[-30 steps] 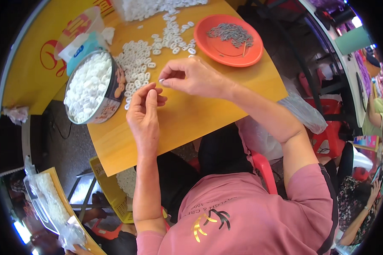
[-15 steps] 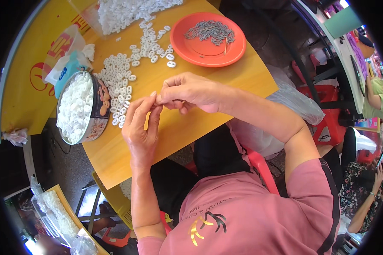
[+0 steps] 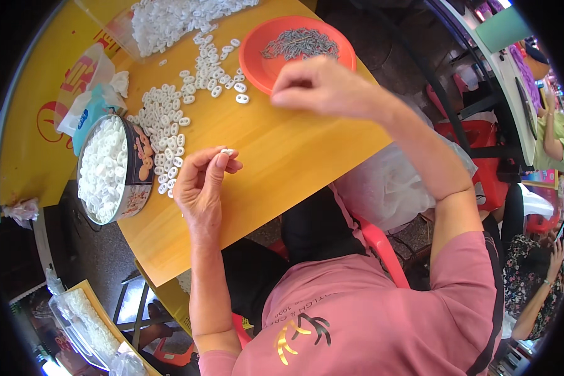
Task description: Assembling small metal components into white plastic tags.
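My left hand [image 3: 200, 188] pinches a small white plastic piece [image 3: 227, 151] between thumb and fingertips, above the near part of the table. My right hand [image 3: 323, 88] is over the near edge of the orange-red plate [image 3: 252, 66], its fingers curled but smeared by motion; whether anything is in them does not show. In the plate lies a heap of thin grey metal pieces [image 3: 297, 42], perhaps screws. Many white oval two-hole plastic pieces [image 3: 163, 116] are spread over the table left of the plate.
A round tub [image 3: 136, 188] heaped with white pieces stands at the table's left edge. Behind it are a blue packet [image 3: 94, 113] and a clear plastic container [image 3: 94, 66]. A large white pile [image 3: 175, 25] lies at the far side. Plastic bags [image 3: 395, 182] hang at right.
My right hand has left my left hand and moved up and right to the plate. My left hand stays at about the same place, with the white piece now showing at its fingertips.
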Demonstrator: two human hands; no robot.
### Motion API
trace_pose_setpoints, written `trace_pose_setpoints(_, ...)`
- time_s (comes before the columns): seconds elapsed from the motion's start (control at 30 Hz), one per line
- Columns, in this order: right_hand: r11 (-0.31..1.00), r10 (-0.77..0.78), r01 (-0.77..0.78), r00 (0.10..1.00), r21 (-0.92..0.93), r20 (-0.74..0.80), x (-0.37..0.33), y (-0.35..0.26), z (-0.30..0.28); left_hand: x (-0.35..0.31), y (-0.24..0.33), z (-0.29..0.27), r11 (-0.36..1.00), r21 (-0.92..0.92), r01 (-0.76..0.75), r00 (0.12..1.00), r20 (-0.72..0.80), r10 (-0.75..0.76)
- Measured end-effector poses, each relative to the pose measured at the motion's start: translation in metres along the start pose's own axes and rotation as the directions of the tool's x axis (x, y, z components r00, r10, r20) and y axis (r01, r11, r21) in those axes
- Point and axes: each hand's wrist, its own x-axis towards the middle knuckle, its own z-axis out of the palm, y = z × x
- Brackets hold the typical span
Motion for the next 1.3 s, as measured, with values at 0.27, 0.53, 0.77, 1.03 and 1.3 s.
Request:
trace_pose_setpoints(0.27,0.800,0.120,-0.094,0.993,-0.593,0.005,0.010,0.051,-0.050,0.005,-0.002,0.000,0.996,0.029,0.085,0.994,-0.077,-0.082)
trace_pose_setpoints(0.53,0.767,0.096,-0.063,0.995,-0.638,0.018,0.005,0.051,-0.055,0.004,-0.001,-0.001,0.995,0.032,0.097,0.992,-0.078,-0.094)
trace_pose_setpoints(0.77,0.686,0.104,-0.031,0.993,-0.727,0.056,0.008,0.041,-0.048,0.003,-0.001,0.000,0.994,0.032,0.105,0.991,-0.092,-0.101)
trace_pose_setpoints(1.03,0.771,0.109,-0.066,0.994,-0.634,0.029,0.009,0.042,-0.041,0.004,-0.001,-0.001,0.993,0.000,0.117,0.990,-0.079,-0.117)
trace_pose_setpoints(1.3,0.780,0.201,-0.184,0.979,-0.598,-0.038,0.015,0.036,-0.054,0.004,-0.001,-0.003,0.992,0.005,0.124,0.989,-0.081,-0.123)
